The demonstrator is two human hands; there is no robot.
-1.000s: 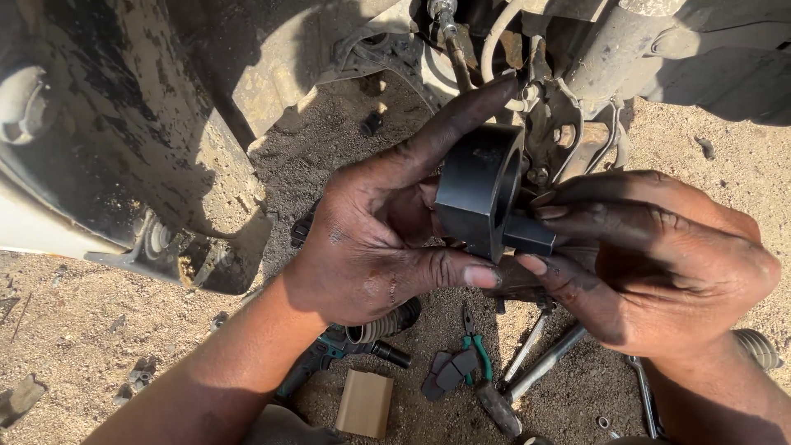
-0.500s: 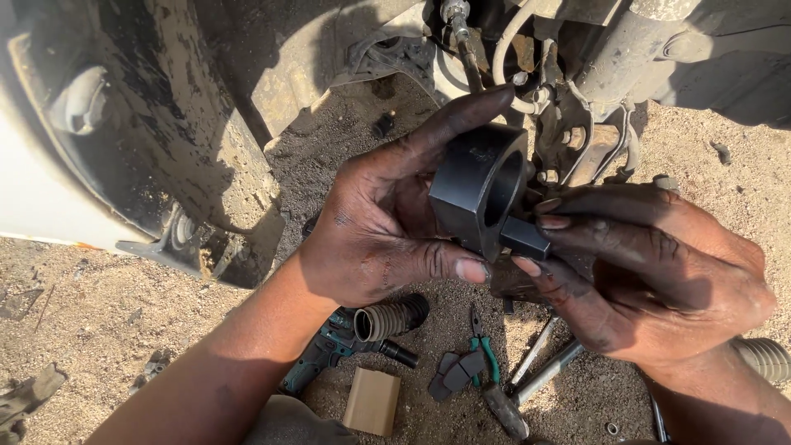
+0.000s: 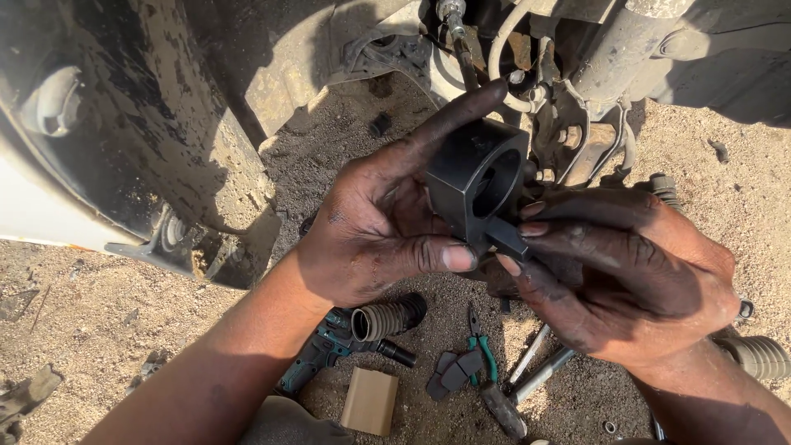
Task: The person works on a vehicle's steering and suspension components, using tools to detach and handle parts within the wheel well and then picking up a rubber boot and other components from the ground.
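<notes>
Since a second ago the black block [image 3: 475,183] has stayed up between both hands in front of the car's wheel well [image 3: 346,58]; the whole view has only drifted a little, so the tools on the ground sit lower and further left in sight. The left hand [image 3: 383,227] wraps the block from the side, forefinger stretched along its top edge and thumb pressed under it, fingers closed round it. The right hand [image 3: 626,272] pinches a small black piece [image 3: 507,239] jutting from the block's lower corner; whether that piece is part of the block is hard to tell. Below, on the sandy ground [image 3: 99,321], lie a ribbed rubber boot [image 3: 387,317], green-handled pliers [image 3: 482,350], a drill [image 3: 325,354] and a small cardboard box [image 3: 371,400].
</notes>
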